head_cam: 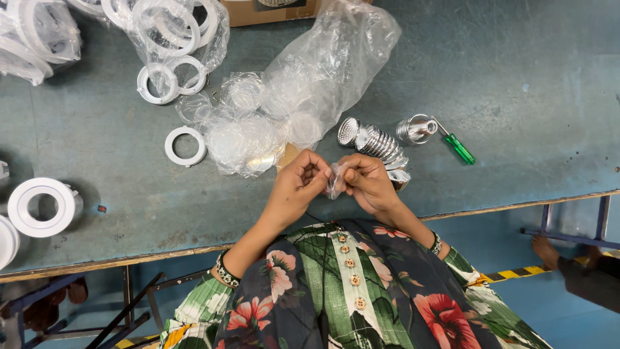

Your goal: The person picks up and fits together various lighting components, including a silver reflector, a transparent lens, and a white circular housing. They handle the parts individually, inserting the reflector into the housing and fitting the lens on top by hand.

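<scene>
I see both hands meeting above the table's near edge, about mid-width. Left hand (298,182) is curled, fingertips pinching one side of a small clear plastic wrapper (336,181). Right hand (369,182) is curled too, thumb and fingers pinching the wrapper's other side. Can't tell what's inside it. Just beyond the right hand, a stack of ribbed chrome reflectors (378,143) lies on the blue-green table (529,77), with a single chrome reflector (416,128) and a green-handled screwdriver (457,146) beside. Clear plastic bag of transparent discs (303,90) sits further back; white plastic rings (185,145) toward the left.
</scene>
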